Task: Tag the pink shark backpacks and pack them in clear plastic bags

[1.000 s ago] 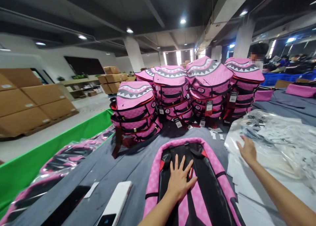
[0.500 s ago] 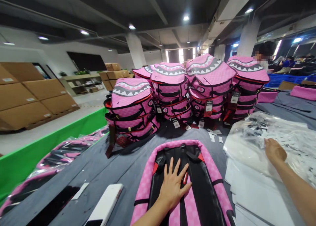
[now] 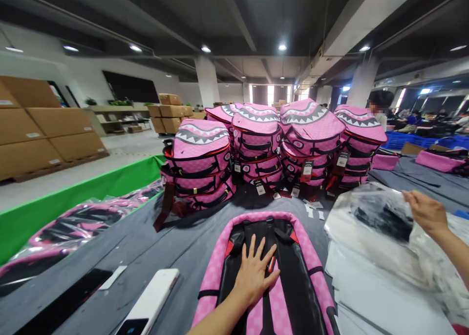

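Note:
A pink and black backpack lies in front of me with its strap side up. My left hand rests flat on its upper back panel, fingers spread, beside a small red tag. Off to the right, my right hand is closed on the edge of a clear plastic bag, pulling it up. Dark contents show blurrily through the plastic. Under the bag lies a stack of white sheets, partly covered by more plastic.
Stacked pink backpacks with hang tags stand across the table. At left are a white device with a small screen, a black phone-like slab and plastic-wrapped backpacks by a green barrier. A person is behind the stacks.
My right hand has moved up and to the right, lifting the plastic bag's edge, so its dark contents show more. My left hand stays on the backpack. The view has shifted slightly.

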Available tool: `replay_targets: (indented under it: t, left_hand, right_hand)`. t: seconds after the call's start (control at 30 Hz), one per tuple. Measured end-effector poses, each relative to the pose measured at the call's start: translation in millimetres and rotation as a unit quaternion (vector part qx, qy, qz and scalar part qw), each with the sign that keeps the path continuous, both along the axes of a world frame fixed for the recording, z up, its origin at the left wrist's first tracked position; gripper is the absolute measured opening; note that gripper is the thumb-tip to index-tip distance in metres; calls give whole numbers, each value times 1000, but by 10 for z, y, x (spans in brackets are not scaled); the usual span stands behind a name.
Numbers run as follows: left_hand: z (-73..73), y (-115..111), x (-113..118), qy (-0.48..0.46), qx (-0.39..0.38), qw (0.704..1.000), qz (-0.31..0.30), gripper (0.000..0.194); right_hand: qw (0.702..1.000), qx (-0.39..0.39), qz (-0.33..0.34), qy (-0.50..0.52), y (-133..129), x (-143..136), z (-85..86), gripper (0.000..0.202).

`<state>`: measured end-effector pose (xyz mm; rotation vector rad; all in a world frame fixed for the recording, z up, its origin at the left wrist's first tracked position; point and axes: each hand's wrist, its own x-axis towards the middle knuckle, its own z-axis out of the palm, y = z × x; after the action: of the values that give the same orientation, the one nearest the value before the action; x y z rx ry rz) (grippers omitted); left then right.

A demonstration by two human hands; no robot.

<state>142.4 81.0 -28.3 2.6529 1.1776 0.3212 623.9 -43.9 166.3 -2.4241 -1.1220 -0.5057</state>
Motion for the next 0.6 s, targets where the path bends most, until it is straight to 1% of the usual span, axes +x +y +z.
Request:
replay_targets:
  t: [0.07,0.13,0.2,0.27,0.33,0.4,0.43,0.47,0.5,0.53,0.57,0.6]
  left_hand:
    - [2,-7,-8,-7,-4,1000,-1,69]
    - [-4,-13,-19,-21,-5,1000,3,68]
    - [-13,-14,-28,-34,-9,999,4,69]
    - [-12,-8,-34,-41,-17,999,4,70]
    - [23,-3,-39,-45,-27,999,3,71]
    - [115,-28,-45,-68,-38,997,-1,73]
    - [182,-64,-46,-96,-45,994,-6,76]
    - [260,-122,-43,-140,-59,988,-14,80]
    - [344,-202,-35,-195,-86,977,-26,83]
    - [428,-303,-22,-261,-131,955,-39,84]
    - [504,-419,-4,-336,-196,920,-51,84]
    - [569,-544,15,-413,-278,866,-53,81]
  right_hand:
    - [998,10,58,-17,81,-206,118,32]
    - [992,27,116,-43,201,-443,243,47]
    - [984,56,154,-72,334,-706,396,65]
    - [974,85,188,-94,443,-1008,566,78]
    - [964,110,221,-104,498,-1366,706,84]
    - [947,148,267,-104,494,-1764,750,81]
    - [935,169,295,-102,475,-1964,715,77]
    - [922,182,327,-95,451,-2157,634,74]
    - [910,184,361,-84,425,-2337,508,71]
    - [901,170,394,-67,399,-2500,340,69]
    - [896,147,416,-48,374,-2643,141,68]
    - [892,119,435,-26,349,-2766,-78,68]
